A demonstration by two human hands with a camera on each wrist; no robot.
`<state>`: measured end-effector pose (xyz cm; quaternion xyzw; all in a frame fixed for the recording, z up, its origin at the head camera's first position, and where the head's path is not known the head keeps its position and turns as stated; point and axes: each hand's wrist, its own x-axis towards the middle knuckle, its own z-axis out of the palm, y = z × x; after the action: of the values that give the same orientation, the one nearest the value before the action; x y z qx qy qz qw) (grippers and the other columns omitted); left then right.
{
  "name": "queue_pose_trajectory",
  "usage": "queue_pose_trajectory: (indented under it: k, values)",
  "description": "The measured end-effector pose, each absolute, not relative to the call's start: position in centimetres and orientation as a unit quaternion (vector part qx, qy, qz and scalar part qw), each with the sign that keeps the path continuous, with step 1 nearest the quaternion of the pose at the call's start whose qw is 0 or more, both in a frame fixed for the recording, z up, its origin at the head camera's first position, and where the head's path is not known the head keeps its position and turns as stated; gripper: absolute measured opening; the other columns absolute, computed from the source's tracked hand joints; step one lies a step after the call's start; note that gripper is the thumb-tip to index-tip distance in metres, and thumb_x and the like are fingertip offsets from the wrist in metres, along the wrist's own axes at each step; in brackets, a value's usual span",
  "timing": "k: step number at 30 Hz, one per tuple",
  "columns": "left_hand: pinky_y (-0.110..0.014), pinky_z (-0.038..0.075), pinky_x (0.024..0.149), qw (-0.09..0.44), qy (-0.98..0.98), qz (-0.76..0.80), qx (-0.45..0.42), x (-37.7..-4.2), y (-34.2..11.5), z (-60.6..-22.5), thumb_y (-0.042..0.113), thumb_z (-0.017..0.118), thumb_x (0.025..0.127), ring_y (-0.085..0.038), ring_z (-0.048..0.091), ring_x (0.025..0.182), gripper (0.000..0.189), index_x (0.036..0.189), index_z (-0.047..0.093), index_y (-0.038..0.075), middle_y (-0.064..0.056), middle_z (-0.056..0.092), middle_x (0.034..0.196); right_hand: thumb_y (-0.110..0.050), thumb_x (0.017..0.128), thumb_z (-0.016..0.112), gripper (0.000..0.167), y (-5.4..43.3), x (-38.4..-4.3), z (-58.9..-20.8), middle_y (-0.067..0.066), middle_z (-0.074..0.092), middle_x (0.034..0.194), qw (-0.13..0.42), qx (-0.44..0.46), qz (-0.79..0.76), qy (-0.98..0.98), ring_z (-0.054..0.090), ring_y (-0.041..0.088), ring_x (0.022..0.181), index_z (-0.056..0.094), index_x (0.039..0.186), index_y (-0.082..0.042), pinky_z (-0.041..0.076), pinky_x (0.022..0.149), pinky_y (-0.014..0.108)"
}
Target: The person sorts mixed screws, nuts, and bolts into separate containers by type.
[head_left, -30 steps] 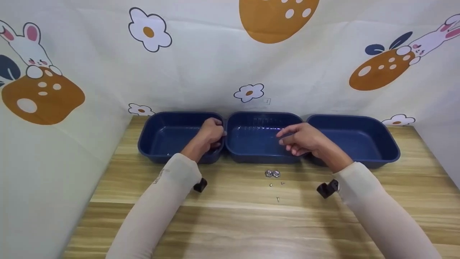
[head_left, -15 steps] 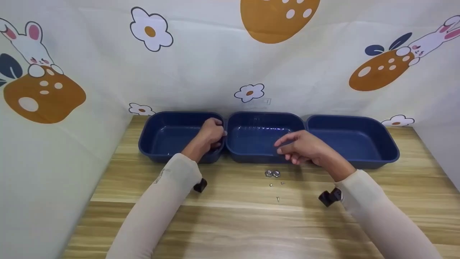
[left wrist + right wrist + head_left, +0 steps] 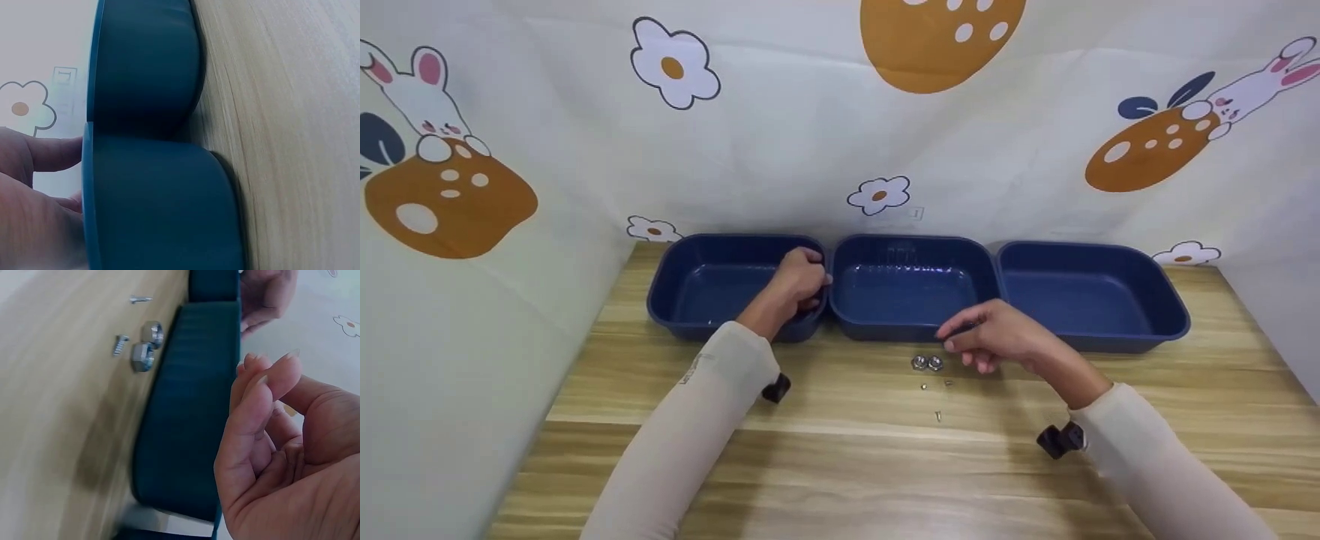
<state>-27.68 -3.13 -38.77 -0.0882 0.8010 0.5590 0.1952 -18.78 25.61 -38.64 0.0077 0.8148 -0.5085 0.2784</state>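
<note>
Three dark blue plastic bins stand in a row. Over the right end of the left bin (image 3: 712,289), my left hand (image 3: 799,279) has loosely bent fingers. In the left wrist view a fingertip (image 3: 62,153) touches that bin's rim; the other fingertips are partly hidden. My right hand (image 3: 1001,336) hovers by the front right corner of the middle bin (image 3: 911,330), thumb and index fingertip close together with nothing visible between them. Left of it, two hex nuts (image 3: 928,363) lie side by side on the table. Nearer are small screws (image 3: 949,383), one lowest (image 3: 938,415).
The right bin (image 3: 1099,341) stands behind my right forearm. A printed cloth (image 3: 780,150) hangs directly behind the bins. The wooden table (image 3: 840,480) stretches forward toward me, under both sleeves. A black wrist camera (image 3: 1061,440) hangs below the right cuff.
My right hand has drawn back from over the middle bin toward me, to near the hex nuts. Its index finger and thumb are closer together. The left hand stays where it was.
</note>
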Motion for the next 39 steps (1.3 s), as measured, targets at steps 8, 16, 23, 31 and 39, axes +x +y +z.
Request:
queue_pose_trajectory:
  k: [8, 16, 23, 31, 39]
  values:
    - [-0.026, 0.048, 0.06, 0.19, 0.803, 0.557, -0.089, -27.7, -3.1, -38.9, 0.003, 0.053, 0.093, -0.018, 0.056, 0.085, 0.047, 0.138, 0.044, 0.007, -0.012, 0.053, 0.129, -0.01, 0.085, 0.072, 0.031, 25.6, -17.9, -40.2, 0.003, 0.063, 0.062, 0.282, 0.002, -0.502, 0.817, 0.051, 0.008, 0.044, 0.068, 0.115, -0.002, 0.046, 0.045, 0.022]
    - [-0.027, 0.048, 0.063, 0.201, 0.802, 0.556, -0.086, -27.6, -3.3, -38.7, 0.005, 0.052, 0.094, -0.018, 0.056, 0.089, 0.047, 0.14, 0.042, 0.009, -0.011, 0.051, 0.132, -0.01, 0.084, 0.073, 0.03, 25.3, -17.6, -42.1, 0.003, 0.062, 0.059, 0.262, -0.002, -0.484, 0.835, 0.051, 0.008, 0.043, 0.07, 0.113, -0.004, 0.047, 0.043, 0.023]
    - [-0.029, 0.048, 0.064, 0.203, 0.799, 0.559, -0.086, -27.6, -3.3, -38.8, 0.005, 0.052, 0.094, -0.018, 0.056, 0.082, 0.046, 0.138, 0.042, 0.009, -0.012, 0.051, 0.132, -0.005, 0.082, 0.072, 0.028, 24.6, -17.3, -43.4, 0.005, 0.062, 0.058, 0.234, -0.003, -0.481, 0.845, 0.051, 0.008, 0.042, 0.069, 0.11, -0.003, 0.047, 0.041, 0.023]
    - [-0.03, 0.049, 0.066, 0.199, 0.8, 0.56, -0.086, -27.6, -3.3, -38.9, 0.005, 0.053, 0.094, -0.02, 0.058, 0.092, 0.045, 0.138, 0.043, 0.008, -0.012, 0.052, 0.131, -0.001, 0.081, 0.07, 0.029, 24.3, -17.3, -44.0, 0.006, 0.064, 0.062, 0.216, -0.011, -0.478, 0.851, 0.051, 0.009, 0.042, 0.068, 0.109, -0.002, 0.047, 0.04, 0.024]
    - [-0.029, 0.049, 0.064, 0.198, 0.801, 0.558, -0.088, -27.7, -3.3, -38.8, 0.004, 0.053, 0.094, -0.018, 0.057, 0.083, 0.045, 0.138, 0.043, 0.008, -0.013, 0.051, 0.133, 0.001, 0.082, 0.066, 0.025, 24.2, -17.4, -44.3, 0.006, 0.06, 0.059, 0.215, -0.012, -0.469, 0.857, 0.05, 0.008, 0.041, 0.069, 0.106, -0.003, 0.044, 0.038, 0.022]
